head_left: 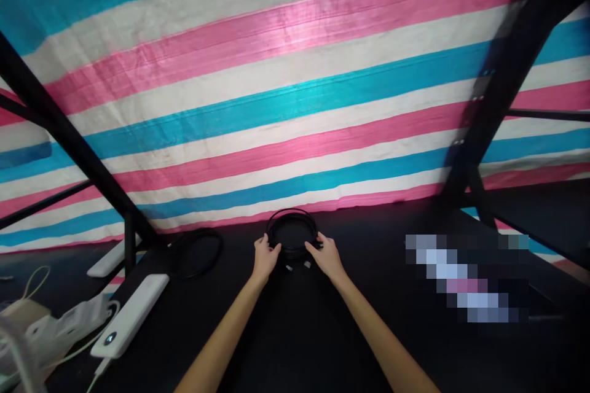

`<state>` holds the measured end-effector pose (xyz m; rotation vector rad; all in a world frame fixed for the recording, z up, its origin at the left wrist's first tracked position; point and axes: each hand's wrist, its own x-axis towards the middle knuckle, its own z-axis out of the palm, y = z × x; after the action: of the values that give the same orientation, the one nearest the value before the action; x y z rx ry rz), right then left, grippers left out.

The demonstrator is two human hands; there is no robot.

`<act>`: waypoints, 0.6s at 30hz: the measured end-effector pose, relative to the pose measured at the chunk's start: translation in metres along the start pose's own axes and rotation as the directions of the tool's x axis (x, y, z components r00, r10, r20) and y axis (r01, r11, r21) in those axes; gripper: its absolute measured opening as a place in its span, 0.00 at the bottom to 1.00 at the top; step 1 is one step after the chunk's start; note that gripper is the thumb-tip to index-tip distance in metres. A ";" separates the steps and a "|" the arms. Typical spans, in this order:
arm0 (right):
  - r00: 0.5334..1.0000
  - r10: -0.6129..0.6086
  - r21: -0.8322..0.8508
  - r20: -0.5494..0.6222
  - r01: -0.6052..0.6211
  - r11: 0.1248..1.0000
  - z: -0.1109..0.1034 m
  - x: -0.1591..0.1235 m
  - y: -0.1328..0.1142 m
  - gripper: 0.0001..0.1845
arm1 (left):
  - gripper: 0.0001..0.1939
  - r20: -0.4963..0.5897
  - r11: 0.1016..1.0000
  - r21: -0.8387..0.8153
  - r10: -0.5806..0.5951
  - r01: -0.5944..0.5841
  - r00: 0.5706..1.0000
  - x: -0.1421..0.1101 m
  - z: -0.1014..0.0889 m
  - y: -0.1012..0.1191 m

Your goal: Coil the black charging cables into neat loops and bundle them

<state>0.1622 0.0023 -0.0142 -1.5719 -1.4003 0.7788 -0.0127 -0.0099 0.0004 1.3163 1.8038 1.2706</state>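
A coiled black cable (292, 211) is held between my two hands near the back of the black table. My left hand (266, 258) grips the left side of the coil, thumb toward its middle. On the opposite side my right hand (326, 254) pinches the coil's right edge. Two small light-coloured pieces that look like connectors, the left connector (289, 268) and the right connector (307, 264), show just below the coil. Whether they are joined to the cable I cannot tell.
Another black cable coil (220, 252) lies to the left. Nearer stands a white power bank (133, 313) with a cord plugged in, beside a white power strip (69, 322). A pixelated patch (461, 279) covers something at right. Black frame posts (502, 86) flank a striped sheet (295, 98).
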 end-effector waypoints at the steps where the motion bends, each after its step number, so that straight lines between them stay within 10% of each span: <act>1: 1.000 0.008 -0.006 -0.002 -0.008 1.000 0.000 0.000 0.001 0.27 | 0.25 0.002 0.999 0.041 -0.004 0.004 1.000 -0.001 -0.002 0.000; 18: 0.994 0.062 -0.190 0.084 -0.045 0.981 -0.018 -0.009 -0.009 0.31 | 0.17 0.111 0.862 0.506 -0.114 0.043 0.987 0.033 -0.013 0.015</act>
<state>0.1725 -0.0099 0.0010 -1.7444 -1.5393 0.7761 -0.0295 0.0171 0.0222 1.5337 2.1468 0.6569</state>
